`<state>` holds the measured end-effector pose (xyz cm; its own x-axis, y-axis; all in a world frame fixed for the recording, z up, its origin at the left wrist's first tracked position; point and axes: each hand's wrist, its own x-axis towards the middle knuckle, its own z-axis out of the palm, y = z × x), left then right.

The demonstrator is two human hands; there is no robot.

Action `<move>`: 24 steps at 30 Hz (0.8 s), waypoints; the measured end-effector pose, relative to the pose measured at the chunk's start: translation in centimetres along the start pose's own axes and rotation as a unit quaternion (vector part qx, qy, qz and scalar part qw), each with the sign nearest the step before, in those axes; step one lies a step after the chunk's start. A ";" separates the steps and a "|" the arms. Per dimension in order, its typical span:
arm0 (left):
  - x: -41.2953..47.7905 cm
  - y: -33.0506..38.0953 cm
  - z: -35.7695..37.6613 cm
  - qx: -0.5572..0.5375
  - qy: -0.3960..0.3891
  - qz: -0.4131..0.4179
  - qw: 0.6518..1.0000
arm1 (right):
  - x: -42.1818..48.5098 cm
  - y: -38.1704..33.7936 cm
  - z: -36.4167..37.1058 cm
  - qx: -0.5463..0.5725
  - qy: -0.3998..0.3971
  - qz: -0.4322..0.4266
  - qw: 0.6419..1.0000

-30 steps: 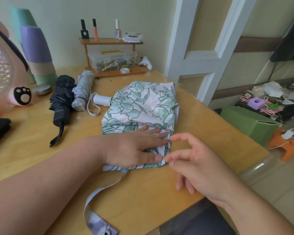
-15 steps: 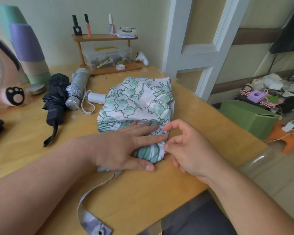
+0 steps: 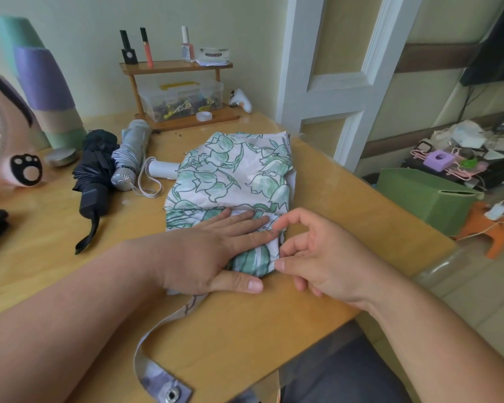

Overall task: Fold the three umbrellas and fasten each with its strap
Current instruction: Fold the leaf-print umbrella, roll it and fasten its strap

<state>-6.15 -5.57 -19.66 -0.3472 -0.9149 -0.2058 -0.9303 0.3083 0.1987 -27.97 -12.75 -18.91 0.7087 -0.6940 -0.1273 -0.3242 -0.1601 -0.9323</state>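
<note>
1. Pressing my left hand [image 3: 204,254] flat on the near end of the floral umbrella [image 3: 233,173], I keep the fingers straight and together, with the thumb lying along the near edge of the cloth.
2. My right hand [image 3: 326,257] sits just right of it with the fingers curled, the thumb and fingertips pinching the right edge of the canopy.
3. The floral umbrella lies collapsed but not rolled at the centre of the frame on the bench [image 3: 245,330]. Its white handle [image 3: 163,170] sticks out to the left.
4. Its strap [image 3: 157,338] trails loose from under my left hand toward the bottom of the frame and ends in a metal snap near the bench edge.
5. The black umbrella [image 3: 95,170] and the grey umbrella [image 3: 131,152] lie side by side, touching, at the left of the frame. Both are rolled up.
6. A small wooden shelf [image 3: 175,65] with bottles stands against the wall at the upper centre.
</note>
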 end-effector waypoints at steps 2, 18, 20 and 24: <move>-0.1 0.0 -0.1 -0.007 -0.005 -0.002 1.000 | 0.0 0.0 -0.2 -0.007 -0.016 -0.005 1.000; 0.0 0.1 0.7 0.044 0.013 -0.016 0.999 | -0.2 1.0 0.6 -0.119 -0.002 -0.083 0.989; -0.1 0.0 0.7 0.040 0.017 -0.015 0.999 | -0.4 0.8 0.1 -0.138 -0.021 -0.077 0.987; -0.1 0.2 0.9 0.046 0.031 -0.023 0.998 | -0.6 0.6 -0.8 -0.138 -0.047 -0.053 0.988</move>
<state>-6.43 -5.21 -20.42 -0.2977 -0.9424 -0.1527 -0.9533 0.2847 0.1012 -29.10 -12.96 -19.15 0.7988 -0.5966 -0.0770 -0.3945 -0.4228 -0.8159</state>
